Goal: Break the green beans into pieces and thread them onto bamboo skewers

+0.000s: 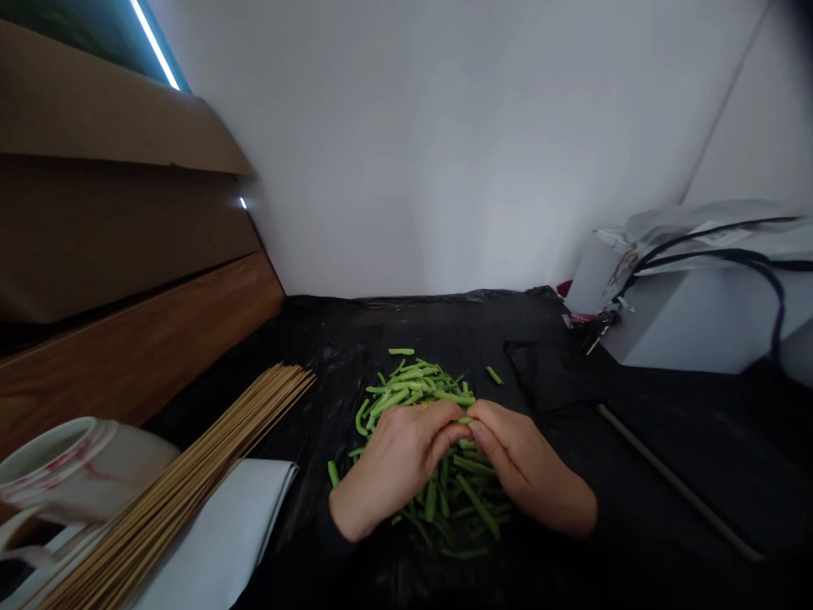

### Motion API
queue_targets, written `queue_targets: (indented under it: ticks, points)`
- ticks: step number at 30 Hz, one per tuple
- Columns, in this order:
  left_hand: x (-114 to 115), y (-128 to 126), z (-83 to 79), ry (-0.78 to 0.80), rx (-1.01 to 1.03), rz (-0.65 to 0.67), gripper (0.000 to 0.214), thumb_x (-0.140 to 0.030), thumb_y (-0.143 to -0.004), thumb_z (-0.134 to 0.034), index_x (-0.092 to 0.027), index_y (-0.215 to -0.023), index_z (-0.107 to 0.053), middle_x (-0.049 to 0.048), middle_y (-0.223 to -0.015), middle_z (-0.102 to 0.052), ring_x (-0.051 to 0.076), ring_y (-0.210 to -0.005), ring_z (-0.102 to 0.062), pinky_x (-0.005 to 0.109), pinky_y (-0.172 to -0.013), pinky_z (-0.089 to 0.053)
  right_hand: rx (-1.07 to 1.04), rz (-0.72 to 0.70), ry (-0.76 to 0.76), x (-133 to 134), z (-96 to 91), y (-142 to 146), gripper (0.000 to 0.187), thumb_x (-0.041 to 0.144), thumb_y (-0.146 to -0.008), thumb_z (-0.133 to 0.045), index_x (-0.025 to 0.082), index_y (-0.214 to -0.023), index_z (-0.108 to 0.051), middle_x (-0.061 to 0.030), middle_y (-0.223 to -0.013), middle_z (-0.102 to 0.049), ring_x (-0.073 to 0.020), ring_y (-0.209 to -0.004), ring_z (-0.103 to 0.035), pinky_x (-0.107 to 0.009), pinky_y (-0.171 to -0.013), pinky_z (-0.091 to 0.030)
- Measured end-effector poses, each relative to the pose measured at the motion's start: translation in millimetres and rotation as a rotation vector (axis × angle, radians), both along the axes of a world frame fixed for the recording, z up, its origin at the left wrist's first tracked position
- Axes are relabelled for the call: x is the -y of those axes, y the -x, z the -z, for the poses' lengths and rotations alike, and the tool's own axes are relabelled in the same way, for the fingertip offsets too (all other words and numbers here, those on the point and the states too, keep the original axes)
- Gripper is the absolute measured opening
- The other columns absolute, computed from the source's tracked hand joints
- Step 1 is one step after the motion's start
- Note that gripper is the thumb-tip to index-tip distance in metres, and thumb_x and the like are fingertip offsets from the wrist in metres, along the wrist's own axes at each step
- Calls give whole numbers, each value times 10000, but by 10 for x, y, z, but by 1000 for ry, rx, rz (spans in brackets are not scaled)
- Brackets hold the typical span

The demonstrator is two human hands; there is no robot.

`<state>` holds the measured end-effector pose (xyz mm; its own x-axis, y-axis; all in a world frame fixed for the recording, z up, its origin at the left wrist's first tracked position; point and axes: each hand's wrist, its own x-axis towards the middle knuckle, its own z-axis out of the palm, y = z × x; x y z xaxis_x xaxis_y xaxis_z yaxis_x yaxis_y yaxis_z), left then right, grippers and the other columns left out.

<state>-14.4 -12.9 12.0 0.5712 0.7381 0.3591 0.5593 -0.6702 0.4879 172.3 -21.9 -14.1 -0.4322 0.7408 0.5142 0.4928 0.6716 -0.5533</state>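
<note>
Both hands, left hand point(394, 462) and right hand point(527, 466), over green bean pile point(419, 394) on counter point(635, 474); fingers pinched together on one bean piece point(466, 420). Step, by judgement: working single piece; next needs firm two-sided grip.

We see both bare hands low and centred, wrists entering from the bottom edge. Our left hand point(397, 462) lies palm down, fingers curled inward to the right. Our right hand point(524, 462) mirrors it, fingers curled to the left. Thumbs and fingertips meet in a pinch between them.

A plain white wall point(445, 144) backs the black-covered table point(356, 339), wood panelling point(127, 356) at left.
</note>
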Motion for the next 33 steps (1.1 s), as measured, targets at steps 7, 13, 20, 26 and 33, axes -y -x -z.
queue_targets:
  ticks: [7,13,20,26,33]
  points:
    - [38,-158,99,58,256,-113,194,-305,-956,-496,-201,-881,-642,19,-760,-656,158,-692,-597,250,-657,-403,-285,107,157,58,68,88,305,295,-1016,-303,229,-757,-451,18,-662,-485,-138,-603,-493,-279,-597,-379]
    - [-63,-124,77,209,468,-132,155,-301,-897,-584,-186,-881,-686,24,-799,-689,169,-743,-606,253,-689,-426,-256,77,264,32,-37,37,206,337,-992,-390,221,-894,-528,17,-731,-568,-140,-659,-551,-272,-630,-412]
    - [-117,-144,87,535,814,-111,181,-334,-831,-656,-160,-811,-701,10,-730,-638,130,-660,-532,233,-639,-407,-232,78,258,-6,-5,25,109,282,-959,-448,220,-966,-538,1,-809,-661,-157,-742,-629,-279,-682,-444]
    - [-120,-128,127,800,1046,-146,349,-454,-788,-705,-125,-907,-703,-88,-500,-304,51,-463,-196,192,-443,-143,-225,119,225,-30,40,28,120,281,-947,-466,215,-948,-565,12,-762,-664,-151,-710,-631,-270,-670,-441]
    - [-203,-24,68,732,1122,-207,381,-471,-759,-726,-128,-925,-718,-90,-510,-294,46,-464,-174,184,-440,-148,-276,203,253,-105,44,-39,158,327,-942,-472,213,-927,-582,8,-746,-667,-154,-690,-619,-269,-655,-438]
